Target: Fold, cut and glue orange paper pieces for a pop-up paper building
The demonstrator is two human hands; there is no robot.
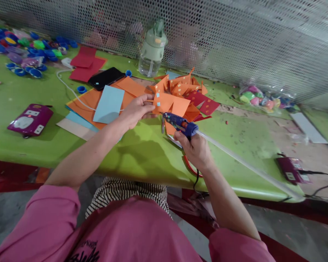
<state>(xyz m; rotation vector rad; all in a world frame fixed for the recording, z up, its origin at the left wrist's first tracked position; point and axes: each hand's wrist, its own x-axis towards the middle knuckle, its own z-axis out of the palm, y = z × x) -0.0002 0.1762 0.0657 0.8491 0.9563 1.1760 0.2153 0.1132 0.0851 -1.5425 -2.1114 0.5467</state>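
At the far left of the green table lies a scatter of blue and coloured bottle caps, and nearer the front edge sits a purple power strip. Further in are red paper sheets, a black phone, and a white cord that runs under a stack of orange sheets topped by 1 light blue sheet. The left hand reaches forward over that stack, its fingers closed in a pinch on the edge of an orange paper pinwheel, which rests on the table near the middle, dotted with small light squares, among loose orange and red paper pieces. Behind it, against the mesh screen, stands a pale green water bottle. Just in front of the pinwheel the right hand is wrapped around the handle of a blue glue gun, its nozzle pointing left toward the paper and close to it; whether the tip touches I cannot tell. A long clear glue stick juts out of the gun's back toward the right. Further right lie a bag of coloured items by the screen and a 2nd purple power strip at the table's edge.
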